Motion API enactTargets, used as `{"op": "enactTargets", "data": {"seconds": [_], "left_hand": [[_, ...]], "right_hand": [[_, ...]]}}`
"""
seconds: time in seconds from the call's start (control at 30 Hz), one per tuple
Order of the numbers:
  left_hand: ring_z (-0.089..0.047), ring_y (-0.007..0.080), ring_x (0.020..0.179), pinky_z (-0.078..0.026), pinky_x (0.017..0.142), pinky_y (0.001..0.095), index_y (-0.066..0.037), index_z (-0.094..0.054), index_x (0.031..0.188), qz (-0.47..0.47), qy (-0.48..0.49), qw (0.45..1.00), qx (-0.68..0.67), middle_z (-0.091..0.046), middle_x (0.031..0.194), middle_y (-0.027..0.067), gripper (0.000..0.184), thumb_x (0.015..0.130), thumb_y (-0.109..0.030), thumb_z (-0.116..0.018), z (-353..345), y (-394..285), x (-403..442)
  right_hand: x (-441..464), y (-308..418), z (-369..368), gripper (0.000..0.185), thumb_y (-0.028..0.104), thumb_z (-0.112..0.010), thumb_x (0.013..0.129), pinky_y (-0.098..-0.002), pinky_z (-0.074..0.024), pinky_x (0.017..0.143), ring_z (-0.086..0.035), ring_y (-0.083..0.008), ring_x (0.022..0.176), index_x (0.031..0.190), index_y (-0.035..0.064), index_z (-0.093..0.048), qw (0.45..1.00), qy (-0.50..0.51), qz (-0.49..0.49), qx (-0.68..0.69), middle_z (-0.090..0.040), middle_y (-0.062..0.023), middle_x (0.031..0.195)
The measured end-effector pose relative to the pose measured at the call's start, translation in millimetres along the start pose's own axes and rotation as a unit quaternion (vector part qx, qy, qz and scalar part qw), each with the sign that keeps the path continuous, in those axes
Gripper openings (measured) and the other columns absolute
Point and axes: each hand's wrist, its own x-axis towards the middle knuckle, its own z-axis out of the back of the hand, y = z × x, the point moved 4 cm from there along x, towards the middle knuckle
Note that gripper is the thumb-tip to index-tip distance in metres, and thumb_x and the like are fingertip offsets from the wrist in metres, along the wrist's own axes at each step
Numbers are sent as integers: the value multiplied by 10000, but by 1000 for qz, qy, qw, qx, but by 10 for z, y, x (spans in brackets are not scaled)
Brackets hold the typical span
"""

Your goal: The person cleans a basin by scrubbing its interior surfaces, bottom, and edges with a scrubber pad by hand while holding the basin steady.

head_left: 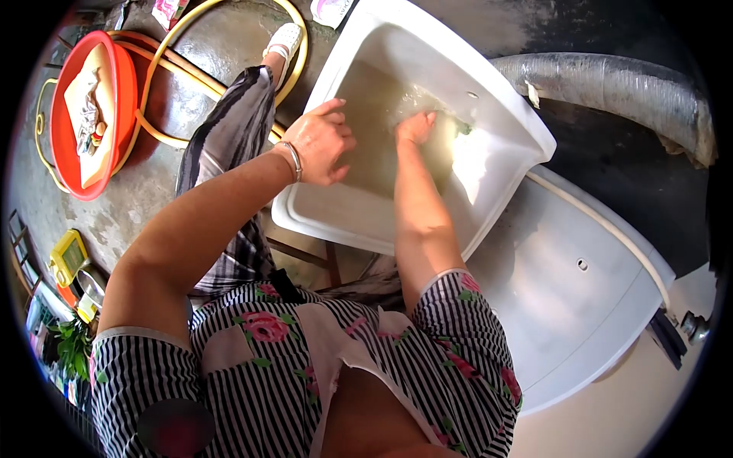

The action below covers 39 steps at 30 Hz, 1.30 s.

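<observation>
A white square tub (523, 133) holds cloudy, yellowish water (366, 145). My left hand (321, 145), with a silver bracelet at the wrist, hovers by the tub's left rim. Its fingers are loosely curled and apart, with nothing visible in them. My right hand (416, 128) reaches down into the water, which is rippled and splashing around it. The murky water hides most of its fingers, so I cannot see whether they hold anything. A small dark green thing (463, 128) shows at the water's edge, just right of that hand.
A red basin (126, 99) with a board and small items stands at the left. A yellow hose (164, 49) loops over the wet floor. A grey-white basin (565, 305) sits at the right. Behind it runs a thick grey pipe (611, 80). A yellow container (69, 256) stands far left.
</observation>
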Motion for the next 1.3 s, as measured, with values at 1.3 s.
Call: {"op": "enactTargets", "data": {"seconds": [1.3], "left_hand": [[-576,193,970,-230,1132,365,-106,-683,840,17,8,999,38,-654,837,38,302,726,-380,-629,-96,124,5]], "right_hand": [[-744,828,-128,233,191,-626,789,-412,-497,797,-583,-282,1040,1019,168,-657,849,262,413,-200,-628,-62,1071]]}}
